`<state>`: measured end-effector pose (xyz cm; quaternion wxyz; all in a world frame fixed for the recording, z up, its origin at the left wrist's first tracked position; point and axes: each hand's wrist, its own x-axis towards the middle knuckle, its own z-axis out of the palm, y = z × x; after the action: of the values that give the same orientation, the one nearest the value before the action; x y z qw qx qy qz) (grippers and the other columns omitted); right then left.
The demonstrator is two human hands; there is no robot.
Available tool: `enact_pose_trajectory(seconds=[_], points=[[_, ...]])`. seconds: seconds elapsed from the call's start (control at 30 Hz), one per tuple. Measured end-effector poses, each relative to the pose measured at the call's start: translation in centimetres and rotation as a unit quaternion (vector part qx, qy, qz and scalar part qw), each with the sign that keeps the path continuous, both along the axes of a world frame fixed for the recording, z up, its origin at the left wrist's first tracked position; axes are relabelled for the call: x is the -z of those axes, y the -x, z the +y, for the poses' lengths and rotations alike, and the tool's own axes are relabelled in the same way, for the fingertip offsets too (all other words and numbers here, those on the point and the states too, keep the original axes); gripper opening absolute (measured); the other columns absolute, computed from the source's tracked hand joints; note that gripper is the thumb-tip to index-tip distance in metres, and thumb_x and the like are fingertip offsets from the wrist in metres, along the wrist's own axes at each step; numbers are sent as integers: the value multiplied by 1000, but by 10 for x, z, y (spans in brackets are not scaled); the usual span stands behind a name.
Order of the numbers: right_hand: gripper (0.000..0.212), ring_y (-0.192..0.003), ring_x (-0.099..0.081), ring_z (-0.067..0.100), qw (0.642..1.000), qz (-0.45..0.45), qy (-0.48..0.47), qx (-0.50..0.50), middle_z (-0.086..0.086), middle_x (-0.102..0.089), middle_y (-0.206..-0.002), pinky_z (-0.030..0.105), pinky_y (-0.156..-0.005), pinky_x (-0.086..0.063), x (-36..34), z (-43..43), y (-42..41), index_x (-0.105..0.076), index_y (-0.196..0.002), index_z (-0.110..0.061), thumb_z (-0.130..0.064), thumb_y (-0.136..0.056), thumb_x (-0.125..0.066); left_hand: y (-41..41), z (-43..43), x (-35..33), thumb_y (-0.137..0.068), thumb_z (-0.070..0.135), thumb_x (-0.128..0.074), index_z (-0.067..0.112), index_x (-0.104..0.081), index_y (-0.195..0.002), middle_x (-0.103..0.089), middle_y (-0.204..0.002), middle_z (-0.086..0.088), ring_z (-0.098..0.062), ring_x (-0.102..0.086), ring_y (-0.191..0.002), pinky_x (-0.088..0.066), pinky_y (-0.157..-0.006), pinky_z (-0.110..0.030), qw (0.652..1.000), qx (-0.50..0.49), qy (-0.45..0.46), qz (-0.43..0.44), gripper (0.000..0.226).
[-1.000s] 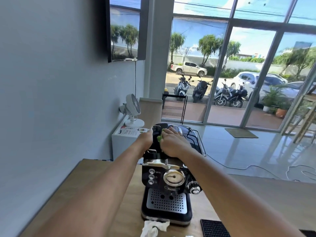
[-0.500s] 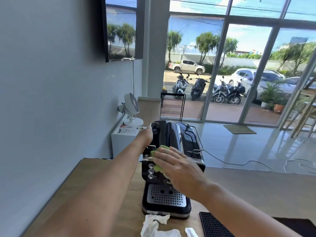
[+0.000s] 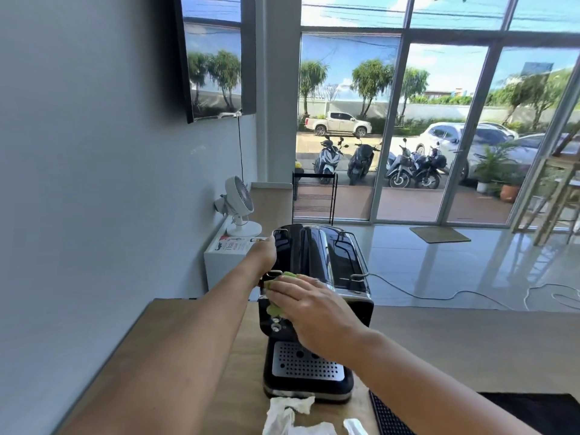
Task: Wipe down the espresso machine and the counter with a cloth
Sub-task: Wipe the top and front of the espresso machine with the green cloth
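Observation:
A black and steel espresso machine (image 3: pixel 326 265) stands on the wooden counter (image 3: pixel 455 346), front toward me. My right hand (image 3: pixel 310 312) presses a green cloth (image 3: pixel 276 304) flat against the machine's front panel, covering the gauge; only the cloth's left edge shows past my fingers. My left hand (image 3: pixel 265 254) grips the machine's upper left side, its fingers hidden behind the body. The perforated drip tray (image 3: pixel 306 365) lies below my right wrist.
Crumpled white tissue (image 3: pixel 288 416) lies on the counter in front of the machine. A black rubber mat (image 3: pixel 533 412) sits at the near right. A white fan (image 3: pixel 240 205) stands on a white cabinet (image 3: pixel 219 262) by the left wall. A cable (image 3: pixel 439 296) trails over the floor beyond.
My right hand has drawn the green cloth from the machine's top down onto the front panel. My left hand has stayed on the machine's left side.

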<state>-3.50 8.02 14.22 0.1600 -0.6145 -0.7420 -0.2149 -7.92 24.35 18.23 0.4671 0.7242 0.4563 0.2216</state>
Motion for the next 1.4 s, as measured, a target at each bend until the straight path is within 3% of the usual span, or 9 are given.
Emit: enact_pose_trajectory(seconds=[0.33,0.53,0.67,0.8,1.07,1.13,1.2,1.33,1.4], points=[[45,-124,-56,9,999,-8,-10,32,-8,-65,-127,28,-106,-44,-15,-30,-28,-66,-125,-21,-36,-91,-41,3,-1,-4,-103,33,-21,-3,-38,-138,-38,-146,-18,-30,-37,-132,-29,-106,-38,1000,5,30,1,54],[43,-131,-51,15,1000,-24,-5,13,-2,-58,-138,33,-113,-36,2,7,-1,-59,-133,-19,-26,-90,-59,3,-3,-5,-104,33,-21,-3,-35,-141,-33,-150,-17,-29,-33,-136,-27,-108,-36,1000,-3,19,-2,54],[42,-135,-44,12,999,-16,-24,19,-3,-55,-140,24,-118,-22,2,-15,-19,-57,-135,-18,-29,-95,-49,3,-2,-4,-102,35,-22,-1,-38,-139,-37,-148,-16,-29,-37,-133,-30,-105,-36,1000,-6,25,-4,54],[51,-143,-34,15,993,82,-73,33,3,-45,-149,35,-113,-38,24,-37,-37,-46,-143,-8,-13,-95,-60,4,0,-1,-102,36,-23,0,-42,-137,-41,-143,-16,-30,-40,-129,-32,-101,-36,999,1,41,-9,54],[63,-121,-56,23,984,79,-102,124,6,-59,-134,40,-96,-53,37,-92,-68,-55,-135,-8,1,-76,-76,7,-6,-6,-101,38,-22,2,-43,-136,-43,-141,-14,-29,-42,-126,-33,-102,-37,999,-3,52,-13,54],[58,-95,-63,20,964,155,-95,194,4,-64,-119,44,-78,-59,23,-101,-69,-56,-133,-15,6,-80,-69,6,-5,-4,-102,36,-22,1,-41,-137,-41,-144,-15,-29,-39,-129,-31,-103,-37,999,-4,50,-14,54],[43,-87,-61,15,922,279,-126,237,2,-66,-113,42,-82,-58,-3,-102,-63,-59,-131,-18,-2,-92,-59,5,-7,-5,-103,34,-23,-2,-35,-141,-35,-148,-15,-29,-34,-134,-28,-106,-36,999,-11,45,-15,53],[39,-103,-59,17,840,430,-251,216,1,-63,-116,31,-94,-48,-69,-58,-46,-57,-134,-13,-15,-96,-58,2,-6,-5,-103,32,-22,-2,-34,-141,-32,-150,-16,-29,-32,-136,-27,-107,-36,999,-7,35,-20,53],[40,-119,-52,21,850,444,-166,230,6,-54,-132,38,-102,-45,-86,-22,-43,-50,-138,-10,-21,-99,-51,4,-5,-4,-103,33,-22,-2,-34,-141,-33,-150,-16,-29,-33,-135,-27,-106,-37,999,-6,38,-18,54]])
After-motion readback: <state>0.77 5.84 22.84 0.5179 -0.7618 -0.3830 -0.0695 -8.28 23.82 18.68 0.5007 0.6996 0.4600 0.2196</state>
